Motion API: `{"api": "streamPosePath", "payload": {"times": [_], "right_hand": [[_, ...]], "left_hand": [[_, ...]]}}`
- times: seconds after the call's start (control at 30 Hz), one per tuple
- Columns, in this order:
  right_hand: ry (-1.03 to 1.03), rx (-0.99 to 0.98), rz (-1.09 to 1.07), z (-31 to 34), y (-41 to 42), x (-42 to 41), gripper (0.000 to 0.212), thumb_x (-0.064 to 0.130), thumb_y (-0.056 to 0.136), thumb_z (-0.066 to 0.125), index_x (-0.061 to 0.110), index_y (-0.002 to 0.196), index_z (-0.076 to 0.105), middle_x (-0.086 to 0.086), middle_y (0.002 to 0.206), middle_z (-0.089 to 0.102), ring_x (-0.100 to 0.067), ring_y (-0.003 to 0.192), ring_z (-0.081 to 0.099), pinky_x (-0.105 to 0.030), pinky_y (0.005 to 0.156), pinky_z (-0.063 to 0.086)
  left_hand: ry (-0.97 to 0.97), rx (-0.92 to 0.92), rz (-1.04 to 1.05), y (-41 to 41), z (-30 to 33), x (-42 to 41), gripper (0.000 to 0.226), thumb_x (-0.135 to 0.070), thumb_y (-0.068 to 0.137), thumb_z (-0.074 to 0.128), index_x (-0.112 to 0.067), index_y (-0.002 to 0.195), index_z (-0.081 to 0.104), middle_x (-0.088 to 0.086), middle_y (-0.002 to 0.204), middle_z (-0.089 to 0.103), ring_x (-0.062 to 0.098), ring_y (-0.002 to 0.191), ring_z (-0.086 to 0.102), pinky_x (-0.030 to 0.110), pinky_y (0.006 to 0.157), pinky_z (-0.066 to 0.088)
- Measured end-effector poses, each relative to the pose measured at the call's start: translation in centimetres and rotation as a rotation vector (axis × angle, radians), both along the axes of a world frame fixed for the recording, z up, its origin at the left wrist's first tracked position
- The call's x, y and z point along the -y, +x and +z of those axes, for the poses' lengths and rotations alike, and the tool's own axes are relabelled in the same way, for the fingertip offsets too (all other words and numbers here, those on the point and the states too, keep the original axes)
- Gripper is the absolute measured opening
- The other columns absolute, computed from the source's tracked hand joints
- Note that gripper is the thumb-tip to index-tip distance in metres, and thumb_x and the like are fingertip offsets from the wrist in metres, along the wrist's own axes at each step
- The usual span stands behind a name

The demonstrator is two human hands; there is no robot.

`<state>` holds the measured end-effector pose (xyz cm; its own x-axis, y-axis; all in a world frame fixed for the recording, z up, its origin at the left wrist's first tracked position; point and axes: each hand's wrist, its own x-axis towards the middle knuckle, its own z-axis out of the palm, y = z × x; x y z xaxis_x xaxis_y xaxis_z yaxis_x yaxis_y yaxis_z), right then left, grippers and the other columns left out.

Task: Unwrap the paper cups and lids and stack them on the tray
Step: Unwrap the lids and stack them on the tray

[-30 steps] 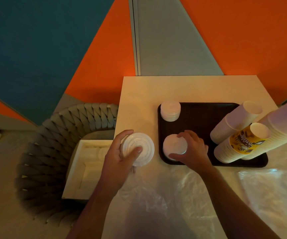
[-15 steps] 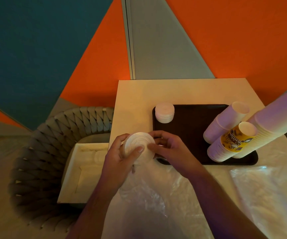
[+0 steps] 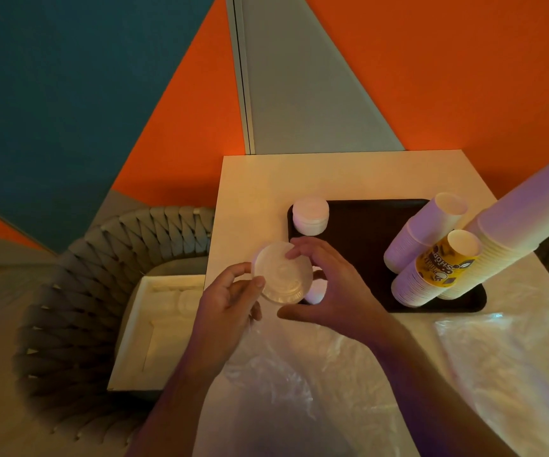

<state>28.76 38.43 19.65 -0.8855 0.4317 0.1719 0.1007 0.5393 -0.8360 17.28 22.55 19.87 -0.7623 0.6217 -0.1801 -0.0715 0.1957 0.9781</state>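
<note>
Orange, teal and grey wall panels rise behind a pale bench (image 3: 349, 173) pushed against them, with a woven grey chair (image 3: 78, 291) at its left holding a white foam tray (image 3: 154, 328). On the bench lies a dark tray (image 3: 359, 225). At its far-left corner stands a short stack of white lids (image 3: 310, 215); on its right side lean three tall stacks of paper cups (image 3: 431, 258), one with a yellow printed cup on top. Crumpled clear plastic wrap (image 3: 299, 374) covers the near part of the bench.

The left hand (image 3: 230, 305) holds a small batch of lids (image 3: 283, 273) by its near-left rim, thumb on the face and fingers curled behind, the face tilted up toward the camera. The right hand (image 3: 329, 291) curves round the right side of the same batch, fingertips touching its far rim and thumb spread below; whether it truly grips cannot be told. Both hands hover just above the tray's near-left corner, where another low lid stack (image 3: 316, 291) peeks out beneath the right palm.

The move to come likely turns on that stack: it lies directly below and slightly right of the held lids, nearer the right hand, so the batch would need levelling and lowering straight down onto it.
</note>
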Motion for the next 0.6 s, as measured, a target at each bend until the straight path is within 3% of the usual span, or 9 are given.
{"api": "streamPosePath", "payload": {"times": [0.17,0.3,0.43,0.6], "right_hand": [[0.037,-0.007,-0.042,-1.1,0.4,-0.4,0.070,0.034,0.062,0.095,0.029,0.121,0.057,0.016,0.135,0.053,-0.004,0.123,0.052,-0.025,0.092,0.050],[-0.036,0.020,-0.267,-3.3,0.8,-2.8,0.064,0.032,0.064,0.094,0.031,0.118,0.058,0.015,0.126,0.058,-0.006,0.112,0.057,-0.029,0.089,0.053],[-0.008,0.147,-0.388,-6.6,0.7,-5.5,0.066,0.033,0.067,0.092,0.028,0.122,0.057,0.010,0.127,0.056,-0.015,0.115,0.054,-0.042,0.091,0.054],[0.068,0.314,-0.360,-9.6,0.1,-6.3,0.070,0.039,0.066,0.092,0.029,0.124,0.055,0.005,0.135,0.053,-0.021,0.123,0.048,-0.032,0.091,0.046]], "left_hand": [[0.001,0.039,-0.034,0.2,0.1,-0.2,0.025,-0.024,0.099,0.060,-0.021,0.123,0.063,0.004,0.076,0.071,0.020,0.064,0.060,0.036,0.059,0.048],[0.035,0.069,-0.019,0.1,0.3,0.0,0.023,-0.016,0.099,0.060,-0.024,0.121,0.063,0.005,0.097,0.074,0.020,0.070,0.062,0.035,0.060,0.051],[0.011,0.035,-0.009,-0.3,-0.1,0.4,0.025,-0.007,0.100,0.057,-0.025,0.116,0.065,0.002,0.097,0.073,0.019,0.076,0.066,0.034,0.063,0.057],[-0.020,0.015,0.000,-0.7,-0.3,0.6,0.026,-0.003,0.101,0.054,-0.024,0.112,0.066,0.001,0.095,0.072,0.016,0.075,0.066,0.032,0.063,0.057]]}}
